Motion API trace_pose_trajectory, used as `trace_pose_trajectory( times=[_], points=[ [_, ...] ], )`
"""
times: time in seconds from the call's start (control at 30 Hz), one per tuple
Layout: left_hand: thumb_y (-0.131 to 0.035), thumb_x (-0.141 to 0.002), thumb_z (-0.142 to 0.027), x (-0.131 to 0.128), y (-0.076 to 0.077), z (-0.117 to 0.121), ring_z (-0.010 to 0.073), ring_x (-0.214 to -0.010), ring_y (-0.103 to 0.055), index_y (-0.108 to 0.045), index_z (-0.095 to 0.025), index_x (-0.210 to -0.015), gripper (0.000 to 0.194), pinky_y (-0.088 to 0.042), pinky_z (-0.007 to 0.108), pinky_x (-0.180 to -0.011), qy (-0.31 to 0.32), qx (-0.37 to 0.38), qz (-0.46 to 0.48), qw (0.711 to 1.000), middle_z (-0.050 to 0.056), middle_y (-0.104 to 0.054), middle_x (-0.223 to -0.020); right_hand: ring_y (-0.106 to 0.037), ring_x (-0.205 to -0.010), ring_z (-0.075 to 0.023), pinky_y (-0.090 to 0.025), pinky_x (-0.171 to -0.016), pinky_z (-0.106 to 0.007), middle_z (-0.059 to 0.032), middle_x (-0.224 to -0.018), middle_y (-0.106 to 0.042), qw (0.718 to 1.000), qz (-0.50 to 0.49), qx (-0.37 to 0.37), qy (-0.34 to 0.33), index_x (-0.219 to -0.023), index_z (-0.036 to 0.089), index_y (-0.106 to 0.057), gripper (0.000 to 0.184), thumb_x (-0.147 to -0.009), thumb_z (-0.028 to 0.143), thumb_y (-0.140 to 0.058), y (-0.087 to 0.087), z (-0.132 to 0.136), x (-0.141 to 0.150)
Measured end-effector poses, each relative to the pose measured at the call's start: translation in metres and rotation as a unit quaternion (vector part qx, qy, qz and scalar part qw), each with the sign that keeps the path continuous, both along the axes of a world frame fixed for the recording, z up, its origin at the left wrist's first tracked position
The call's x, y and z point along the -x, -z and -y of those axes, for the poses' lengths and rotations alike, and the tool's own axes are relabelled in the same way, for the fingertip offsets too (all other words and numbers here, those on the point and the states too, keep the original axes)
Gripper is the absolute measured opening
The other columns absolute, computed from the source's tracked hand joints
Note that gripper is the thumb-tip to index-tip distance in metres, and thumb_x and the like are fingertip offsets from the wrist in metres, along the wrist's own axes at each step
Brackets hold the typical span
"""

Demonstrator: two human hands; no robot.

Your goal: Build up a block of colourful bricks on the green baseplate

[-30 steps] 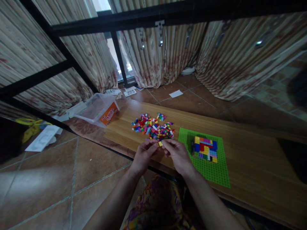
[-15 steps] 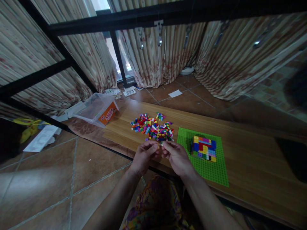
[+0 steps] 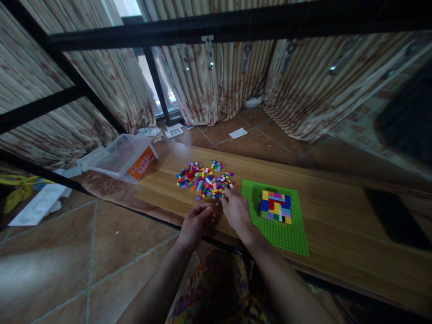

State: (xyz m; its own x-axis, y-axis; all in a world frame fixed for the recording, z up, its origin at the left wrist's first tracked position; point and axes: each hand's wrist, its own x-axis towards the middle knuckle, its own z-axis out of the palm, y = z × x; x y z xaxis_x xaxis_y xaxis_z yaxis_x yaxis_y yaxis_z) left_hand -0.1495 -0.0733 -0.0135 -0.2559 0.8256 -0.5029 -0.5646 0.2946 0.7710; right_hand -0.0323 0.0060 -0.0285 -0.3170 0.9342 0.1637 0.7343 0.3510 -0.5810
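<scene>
A heap of small coloured bricks (image 3: 204,179) lies on a low wooden board (image 3: 330,216). My right hand (image 3: 235,209) reaches into the near edge of the heap, fingers pinched on bricks there. My left hand (image 3: 196,220) hovers just left of it, fingers curled around a small yellow brick (image 3: 211,208). To the right sits a green baseplate (image 3: 275,216) carrying a block of stacked multicoloured bricks (image 3: 275,206).
A clear plastic tub (image 3: 125,157) with an orange label lies tipped at the board's left end. Black metal bars (image 3: 216,27) cross overhead. Striped curtains hang behind. Papers lie on the tiled floor. A dark flat object (image 3: 393,218) rests on the board's right.
My hands have separated: the right one moved forward to the brick heap, while the left stayed back with the yellow brick. The view has shifted slightly left.
</scene>
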Motion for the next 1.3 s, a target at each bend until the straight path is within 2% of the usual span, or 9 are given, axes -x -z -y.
trace_pose_trajectory(
  times=[0.33, 0.47, 0.53, 0.67, 0.83, 1.0, 1.1, 1.17, 1.3],
  points=[
    [-0.079, -0.063, -0.032, -0.002, 0.006, -0.003, 0.0102, -0.071, -0.062, -0.065, -0.014, -0.088, 0.034, -0.048, 0.020, -0.067, 0.019, -0.016, -0.044, 0.999, 0.000, -0.065, -0.075, -0.063, -0.083, -0.0167, -0.047, -0.076, -0.027, -0.0050, -0.090, -0.068, 0.987, -0.161, -0.006, -0.020, -0.093, 0.021, -0.066, 0.020, -0.090, 0.019, -0.046, -0.010, 0.035, -0.027],
    [-0.075, -0.067, -0.034, 0.001, 0.014, -0.003, 0.0116, -0.069, -0.061, -0.065, -0.015, -0.090, 0.031, -0.049, 0.022, -0.066, 0.015, -0.043, -0.168, 0.985, 0.001, -0.066, -0.077, -0.064, -0.082, -0.0173, -0.048, -0.075, -0.029, -0.0054, -0.089, -0.067, 0.984, -0.179, 0.003, -0.005, -0.094, 0.022, -0.065, 0.021, -0.092, 0.023, -0.044, 0.000, 0.051, -0.044],
    [-0.072, -0.069, -0.032, 0.004, 0.017, -0.003, 0.0128, -0.070, -0.061, -0.067, -0.017, -0.090, 0.026, -0.049, 0.023, -0.066, 0.018, -0.054, -0.274, 0.960, 0.001, -0.067, -0.079, -0.064, -0.082, -0.0176, -0.048, -0.075, -0.029, -0.0058, -0.089, -0.067, 0.985, -0.172, 0.001, 0.007, -0.094, 0.021, -0.065, 0.021, -0.092, 0.024, -0.044, 0.006, 0.056, -0.052],
    [-0.065, -0.074, -0.022, 0.008, 0.020, -0.006, 0.0158, -0.077, -0.063, -0.069, -0.022, -0.091, 0.018, -0.049, 0.027, -0.075, 0.046, -0.077, -0.463, 0.882, 0.001, -0.069, -0.081, -0.063, -0.083, -0.0182, -0.048, -0.076, -0.029, -0.0062, -0.089, -0.067, 0.990, -0.137, -0.016, 0.006, -0.093, 0.020, -0.064, 0.020, -0.091, 0.023, -0.045, 0.012, 0.057, -0.055],
    [-0.060, -0.078, -0.018, 0.005, 0.021, -0.015, 0.0171, -0.084, -0.063, -0.068, -0.022, -0.095, 0.019, -0.048, 0.030, -0.082, 0.069, -0.101, -0.555, 0.823, 0.004, -0.068, -0.091, -0.062, -0.085, -0.0193, -0.047, -0.076, -0.030, -0.0063, -0.091, -0.066, 0.996, -0.074, -0.034, -0.022, -0.092, 0.021, -0.064, 0.020, -0.090, 0.019, -0.044, 0.012, 0.047, -0.039],
    [-0.055, -0.082, -0.017, 0.003, 0.018, -0.019, 0.0173, -0.093, -0.062, -0.068, -0.022, -0.097, 0.020, -0.048, 0.030, -0.085, 0.072, -0.161, -0.540, 0.823, 0.006, -0.065, -0.103, -0.062, -0.087, -0.0198, -0.046, -0.077, -0.030, -0.0055, -0.093, -0.066, 0.996, -0.024, -0.063, -0.054, -0.094, 0.021, -0.064, 0.020, -0.089, 0.016, -0.046, 0.017, 0.035, -0.027],
    [-0.050, -0.086, -0.016, 0.008, 0.016, -0.016, 0.0177, -0.101, -0.060, -0.067, -0.022, -0.099, 0.023, -0.047, 0.030, -0.089, 0.042, -0.188, -0.528, 0.827, 0.008, -0.063, -0.110, -0.063, -0.085, -0.0190, -0.046, -0.074, -0.029, -0.0050, -0.093, -0.067, 0.995, -0.012, -0.085, -0.052, -0.094, 0.022, -0.065, 0.019, -0.090, 0.017, -0.046, 0.022, 0.028, -0.024],
    [-0.050, -0.086, -0.017, 0.016, 0.017, -0.012, 0.0176, -0.100, -0.060, -0.066, -0.021, -0.099, 0.022, -0.047, 0.030, -0.087, 0.005, -0.178, -0.534, 0.827, 0.008, -0.062, -0.108, -0.063, -0.086, -0.0187, -0.046, -0.074, -0.029, -0.0048, -0.095, -0.068, 0.994, -0.014, -0.102, -0.042, -0.094, 0.023, -0.065, 0.020, -0.090, 0.018, -0.046, 0.025, 0.024, -0.024],
    [-0.054, -0.082, -0.016, 0.034, 0.018, -0.006, 0.0136, -0.076, -0.060, -0.064, -0.020, -0.099, 0.021, -0.049, 0.027, -0.073, -0.030, -0.098, -0.558, 0.823, 0.006, -0.061, -0.104, -0.064, -0.091, -0.0189, -0.046, -0.080, -0.030, -0.0054, -0.100, -0.069, 0.992, -0.046, -0.118, -0.028, -0.099, 0.023, -0.065, 0.023, -0.091, 0.018, -0.045, 0.029, 0.023, -0.025]
  ],
)
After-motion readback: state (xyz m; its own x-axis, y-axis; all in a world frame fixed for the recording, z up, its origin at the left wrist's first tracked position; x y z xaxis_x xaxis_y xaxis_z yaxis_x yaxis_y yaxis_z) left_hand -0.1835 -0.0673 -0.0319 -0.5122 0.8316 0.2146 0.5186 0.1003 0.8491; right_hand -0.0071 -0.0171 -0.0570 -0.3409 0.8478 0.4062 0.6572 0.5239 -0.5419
